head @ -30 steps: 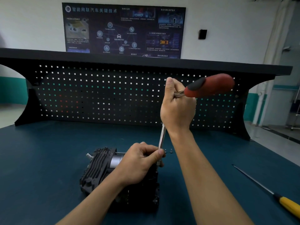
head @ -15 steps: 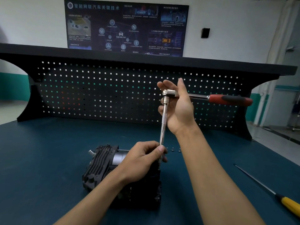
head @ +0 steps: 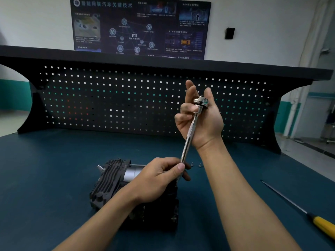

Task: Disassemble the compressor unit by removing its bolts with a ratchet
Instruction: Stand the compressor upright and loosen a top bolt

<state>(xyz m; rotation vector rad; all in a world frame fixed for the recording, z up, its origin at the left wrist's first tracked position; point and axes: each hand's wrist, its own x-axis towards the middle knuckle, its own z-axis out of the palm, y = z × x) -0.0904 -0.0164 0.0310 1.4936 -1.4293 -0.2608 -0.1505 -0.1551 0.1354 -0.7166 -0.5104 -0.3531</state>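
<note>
The black finned compressor unit [head: 108,182] lies on the blue-green bench, its silver cylinder section showing at the middle. My left hand [head: 159,178] rests over its right end and pinches the lower part of the chrome extension bar [head: 188,140]. The bar rises steeply up to the ratchet head [head: 200,103], which my right hand [head: 203,120] holds with curled fingers, palm toward me. The ratchet's red handle is hidden behind that hand. The socket end and the bolt under my left hand are out of sight.
Two small loose bolts [head: 195,164] lie on the bench just behind the compressor. A yellow-handled screwdriver [head: 297,209] lies at the right front. A black pegboard back panel [head: 108,102] with a shelf on top closes off the bench's far side.
The ratchet's red handle, pointing right before, has swung away behind my right hand. That hand has shifted right and the bar now tilts. My left hand has stayed on the bar's lower end.
</note>
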